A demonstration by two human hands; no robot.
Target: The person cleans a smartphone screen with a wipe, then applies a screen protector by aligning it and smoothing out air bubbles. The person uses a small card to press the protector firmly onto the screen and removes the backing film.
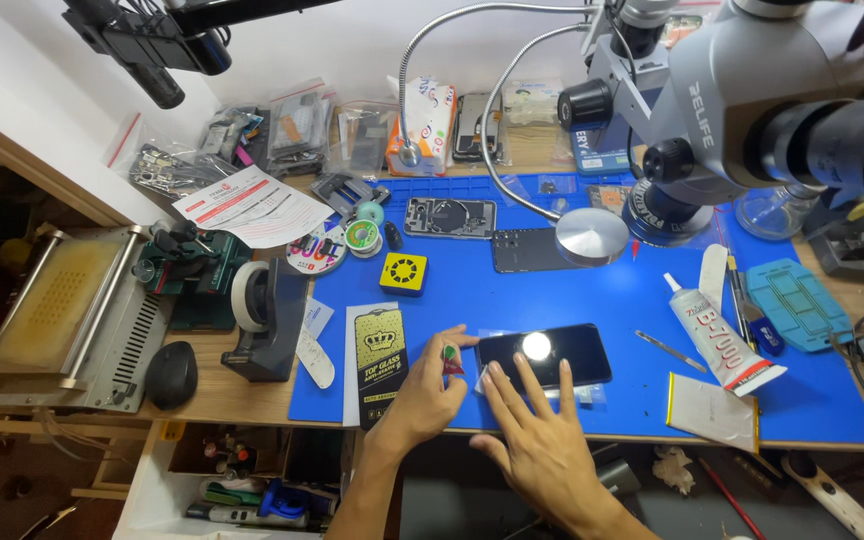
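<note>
Far out to the left of the left hand's fingers, a flat machine with rollers sits at the table's edge, a black mouse in front of it. Nearer in stands a tape dispenser with a roll of white tape. On the blue mat, just left of the fingers, lies a black and white packet with a crown on it.

The left hand is pinched narrow: thumb and forefinger hold a small red and green tab, which seems to be a sticker or pull tab (it is too small to be sure). The tab is held just above the mat at the left end of the phone.

The phone lies flat, dark glass up, a lamp's glare on it. The right hand has its fingers spread wide and holds nothing; the fingertips rest on the near edge of the phone, or just over it.

Beyond both hands' fingers, further up the mat, are a yellow square block, an opened phone back and a round metal lamp head on a bendy neck.

To the right of the right fingers lie thin tweezers, then a tube of glue and a silvery pouch. A microscope overhangs that side.
</note>
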